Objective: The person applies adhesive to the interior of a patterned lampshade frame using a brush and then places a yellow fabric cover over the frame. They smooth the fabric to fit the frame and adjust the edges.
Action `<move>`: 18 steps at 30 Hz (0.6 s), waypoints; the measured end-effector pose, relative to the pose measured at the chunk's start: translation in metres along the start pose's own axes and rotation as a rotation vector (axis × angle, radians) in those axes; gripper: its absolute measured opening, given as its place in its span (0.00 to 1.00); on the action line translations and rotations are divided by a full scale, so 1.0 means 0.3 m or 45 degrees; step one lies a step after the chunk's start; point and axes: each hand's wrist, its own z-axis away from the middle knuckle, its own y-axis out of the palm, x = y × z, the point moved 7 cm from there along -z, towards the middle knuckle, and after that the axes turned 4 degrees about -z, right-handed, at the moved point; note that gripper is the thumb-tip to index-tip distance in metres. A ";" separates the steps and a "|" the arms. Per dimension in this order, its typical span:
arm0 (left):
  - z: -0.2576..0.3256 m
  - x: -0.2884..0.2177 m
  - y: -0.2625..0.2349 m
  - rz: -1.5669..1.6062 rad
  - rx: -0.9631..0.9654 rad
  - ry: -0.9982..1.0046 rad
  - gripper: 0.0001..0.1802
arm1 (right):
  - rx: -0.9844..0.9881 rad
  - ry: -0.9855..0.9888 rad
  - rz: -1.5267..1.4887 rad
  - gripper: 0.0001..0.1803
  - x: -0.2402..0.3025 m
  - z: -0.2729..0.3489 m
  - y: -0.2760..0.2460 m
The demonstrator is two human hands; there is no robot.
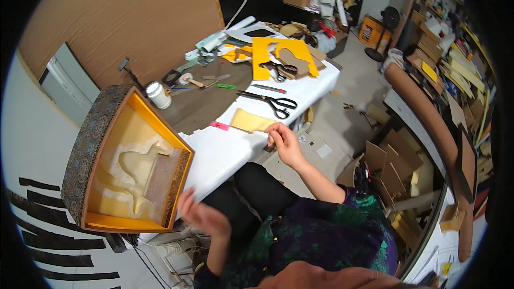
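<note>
My left hand (206, 217) is blurred, its fingers loosely apart with nothing visible in them, beside the near corner of an open box (187, 176). The box is tilted, with patterned dark cloth outside and a yellow lining; a pale shaped insert (115, 179) with whitish, ragged edges lies inside. My right hand (284, 143) is closed in a pinch at the white tabletop's edge; what its fingertips hold is too small to make out. Just left of them lie a pale yellow piece of sheet (249, 120) and a pink-handled cutter (219, 126).
Large black scissors (270, 103), a red-and-grey cutter (269, 89) and a green cutter (226, 86) lie farther back. Smaller scissors (279, 69) rest on a yellow cut-out sheet (262, 48). A white jar (158, 95) stands behind the box. Cardboard boxes (391, 160) sit on the right.
</note>
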 end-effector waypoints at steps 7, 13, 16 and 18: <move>0.154 -0.215 0.481 0.335 0.845 -0.009 0.22 | -0.141 0.137 -0.112 0.14 0.042 0.290 -0.047; 0.209 -0.169 0.810 0.344 1.151 0.342 0.32 | 0.131 0.529 -1.046 0.33 -0.009 0.252 0.026; 0.157 -0.033 0.940 0.293 1.142 0.424 0.33 | 0.068 0.547 -0.910 0.32 -0.054 0.179 -0.004; 0.147 0.055 1.033 0.249 1.146 0.341 0.32 | -0.021 0.538 -0.721 0.32 -0.054 0.083 -0.052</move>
